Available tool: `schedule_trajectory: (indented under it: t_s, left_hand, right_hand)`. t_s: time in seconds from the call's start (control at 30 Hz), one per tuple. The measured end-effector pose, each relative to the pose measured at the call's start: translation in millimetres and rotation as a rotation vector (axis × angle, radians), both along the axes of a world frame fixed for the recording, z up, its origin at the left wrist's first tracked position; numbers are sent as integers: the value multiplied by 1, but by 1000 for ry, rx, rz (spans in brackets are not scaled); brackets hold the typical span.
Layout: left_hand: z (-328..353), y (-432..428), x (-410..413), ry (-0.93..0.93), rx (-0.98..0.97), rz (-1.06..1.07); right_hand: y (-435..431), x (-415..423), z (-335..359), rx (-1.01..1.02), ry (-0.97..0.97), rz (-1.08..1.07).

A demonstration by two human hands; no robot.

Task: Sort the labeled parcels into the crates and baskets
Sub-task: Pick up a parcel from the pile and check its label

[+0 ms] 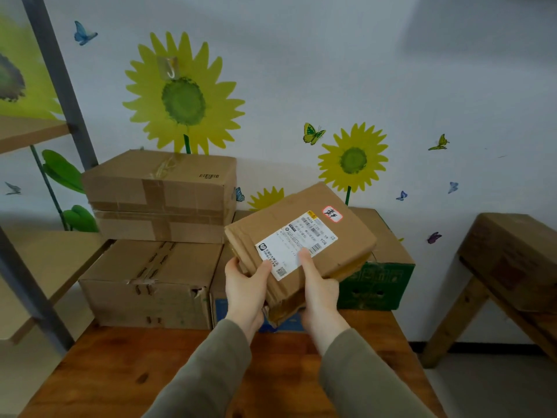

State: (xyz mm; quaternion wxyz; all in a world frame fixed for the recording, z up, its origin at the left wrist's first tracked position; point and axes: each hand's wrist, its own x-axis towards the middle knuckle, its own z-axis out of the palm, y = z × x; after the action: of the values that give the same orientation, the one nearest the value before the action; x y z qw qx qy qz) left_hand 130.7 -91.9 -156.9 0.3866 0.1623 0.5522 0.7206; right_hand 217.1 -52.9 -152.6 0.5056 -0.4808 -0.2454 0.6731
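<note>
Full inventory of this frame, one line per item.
labeled parcel: one, brown cardboard with white shipping label, held above the table
stacked cardboard boxes: three, brown, far left of the table
blue-printed box: one, brown and blue, behind the parcel, mostly hidden
green-printed box: one, brown top, green side, right of the parcel
table: one, reddish-brown wood, under the boxes
wooden bench: one, brown, far right
shelf rack: one, grey post, tan boards, left edge
sunflower decals: several, yellow-green, on the wall
left hand: one, grips the parcel's near left edge
right hand: one, grips its near right edge
</note>
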Motion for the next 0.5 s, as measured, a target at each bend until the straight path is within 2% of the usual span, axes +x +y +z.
schedule_trajectory:
  t_s: [0.23, 0.5]
  left_hand:
    - [12, -6, -15, 125, -82, -220]
    - [30, 1, -46, 334, -196, -255]
  right_hand:
    - [8, 20, 4, 77, -34, 26]
    - [17, 46, 17, 101, -120, 193]
